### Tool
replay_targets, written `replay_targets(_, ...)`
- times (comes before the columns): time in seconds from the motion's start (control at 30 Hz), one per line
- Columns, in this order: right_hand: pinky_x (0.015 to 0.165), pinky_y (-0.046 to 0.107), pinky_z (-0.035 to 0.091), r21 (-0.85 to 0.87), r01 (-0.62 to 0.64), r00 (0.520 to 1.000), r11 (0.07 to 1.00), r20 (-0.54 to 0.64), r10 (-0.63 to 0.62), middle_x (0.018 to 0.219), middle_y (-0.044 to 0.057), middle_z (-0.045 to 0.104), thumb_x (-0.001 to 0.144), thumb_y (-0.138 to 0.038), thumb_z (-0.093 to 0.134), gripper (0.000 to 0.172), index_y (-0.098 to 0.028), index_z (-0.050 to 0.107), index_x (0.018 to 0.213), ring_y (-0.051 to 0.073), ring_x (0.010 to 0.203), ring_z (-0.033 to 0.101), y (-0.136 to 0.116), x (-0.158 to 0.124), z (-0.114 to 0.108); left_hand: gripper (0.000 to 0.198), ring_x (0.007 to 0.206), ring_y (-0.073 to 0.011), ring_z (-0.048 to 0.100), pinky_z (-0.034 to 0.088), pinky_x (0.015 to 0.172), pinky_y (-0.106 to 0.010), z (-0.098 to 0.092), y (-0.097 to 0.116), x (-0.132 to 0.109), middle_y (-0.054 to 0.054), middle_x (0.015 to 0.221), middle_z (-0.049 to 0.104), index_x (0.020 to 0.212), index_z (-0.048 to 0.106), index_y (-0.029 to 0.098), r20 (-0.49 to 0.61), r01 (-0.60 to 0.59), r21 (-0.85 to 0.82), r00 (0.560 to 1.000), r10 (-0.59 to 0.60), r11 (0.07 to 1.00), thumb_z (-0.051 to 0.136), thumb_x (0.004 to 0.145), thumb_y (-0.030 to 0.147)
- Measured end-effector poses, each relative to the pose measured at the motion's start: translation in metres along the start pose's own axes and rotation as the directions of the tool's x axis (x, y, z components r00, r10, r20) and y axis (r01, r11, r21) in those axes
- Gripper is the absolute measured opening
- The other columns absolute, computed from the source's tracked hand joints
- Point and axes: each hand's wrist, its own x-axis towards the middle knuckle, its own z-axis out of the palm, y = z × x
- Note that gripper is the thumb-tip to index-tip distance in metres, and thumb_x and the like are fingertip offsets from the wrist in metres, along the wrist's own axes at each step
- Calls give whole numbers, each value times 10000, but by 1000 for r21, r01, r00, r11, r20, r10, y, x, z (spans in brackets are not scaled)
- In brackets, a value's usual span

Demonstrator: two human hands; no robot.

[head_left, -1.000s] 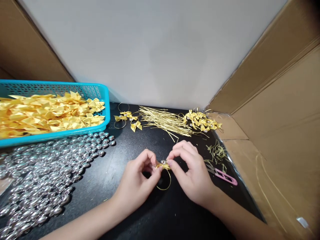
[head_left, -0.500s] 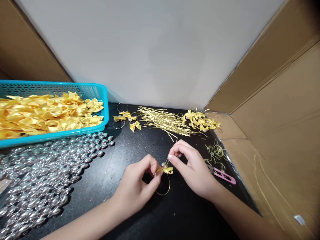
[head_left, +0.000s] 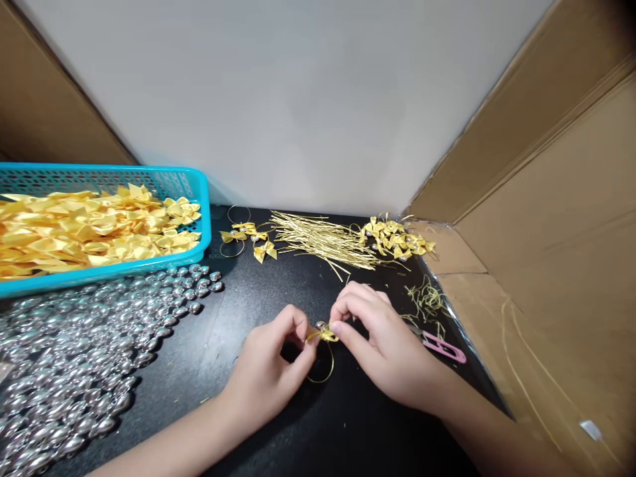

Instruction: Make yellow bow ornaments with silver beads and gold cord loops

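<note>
Between my hands, above the black table, is a small yellow ribbon bow [head_left: 328,336]. A silver bead [head_left: 321,325] sits at its top, and a loop of gold cord [head_left: 332,371] hangs below it. My left hand [head_left: 278,358] pinches the bow's left side between thumb and fingertips. My right hand [head_left: 372,338] is closed at the bow's right side, thumb against forefinger; fingers partly cover what they grip there. Just right of that hand lies a pair of pink-handled snips [head_left: 444,348], its blades partly hidden.
A blue basket [head_left: 205,212] of yellow bows stands at the left, with many silver beads [head_left: 99,351] spread before it. Gold cords [head_left: 322,238] lie at the back, between a few beaded bows [head_left: 265,250] and a larger pile [head_left: 397,237]. Cord scraps [head_left: 426,297] lie right.
My right hand has come down and closer to the bow, its fingertips now at the bow's right loop instead of above it on the cord. My left hand keeps its pinch.
</note>
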Motion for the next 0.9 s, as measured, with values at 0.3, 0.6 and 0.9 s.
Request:
replay_targets(0.3, 812, 364, 338, -13, -71, 996, 997, -60, 70, 881, 11, 581, 910, -147, 500, 145, -195, 516, 774, 174, 885, 526, 8, 5, 4, 266, 561, -114, 528, 430, 546, -219, -1, -2, -5, 47, 644, 567, 731, 298, 245, 17, -83, 31, 996, 82, 996, 508, 840, 124)
replay_targets(0.6, 794, 360, 320, -70, -41, 995, 997, 85, 47, 842, -6, 589, 891, -156, 529, 120, -202, 548, 782, 164, 836, 508, 1, -3, -1, 294, 548, -101, 511, 433, 536, -210, -3, -2, 3, 65, 618, 555, 711, 321, 233, -163, 11, -17, 987, -14, 1000, 579, 833, 163)
replay_targets(0.9, 755, 365, 305, -214, 137, 983, 967, 149, -106, 842, 15, 596, 875, -143, 541, 101, -186, 572, 790, 173, 821, 492, -5, -6, 6, 192, 590, -99, 552, 478, 553, -206, -2, -4, 3, 47, 689, 594, 798, 409, 224, -133, 90, -182, 985, -115, 979, 589, 848, 181)
